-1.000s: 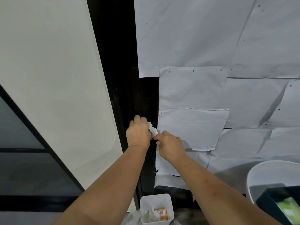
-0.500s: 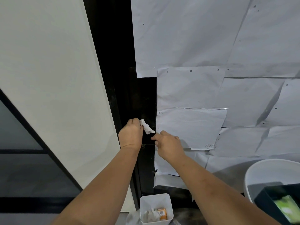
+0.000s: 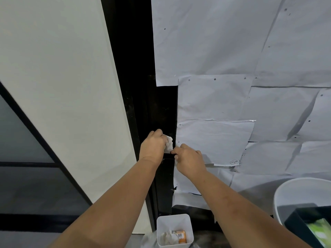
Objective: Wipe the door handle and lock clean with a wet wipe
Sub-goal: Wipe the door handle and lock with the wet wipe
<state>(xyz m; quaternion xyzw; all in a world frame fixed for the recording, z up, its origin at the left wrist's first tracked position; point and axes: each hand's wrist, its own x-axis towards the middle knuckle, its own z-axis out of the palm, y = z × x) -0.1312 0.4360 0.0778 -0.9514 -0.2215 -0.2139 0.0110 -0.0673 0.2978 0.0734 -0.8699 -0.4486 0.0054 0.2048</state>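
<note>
Both hands sit about where they were half a second ago; the wipe (image 3: 169,144) now looks more bunched against the left hand (image 3: 152,145) instead of sticking out as a flap.

Left grip: fingers curled round the wipe, pressing it onto the dark door frame (image 3: 162,108). Right hand (image 3: 189,159) just beside it, thumb and forefinger pinching the wipe's lower edge, right at the black handle (image 3: 169,156). Handle is a short dark bar between the two hands, mostly covered by them. Lock detail: cannot tell, too dark.

Door to the right of the frame is covered with overlapping grey paper sheets (image 3: 215,140). White wall panel (image 3: 62,86) on the left.

Below the arms: a small white bin (image 3: 174,221) holding crumpled tissue and an orange pack. Bottom right: a white tub (image 3: 293,190) with a dark box (image 3: 300,221) in it.
</note>
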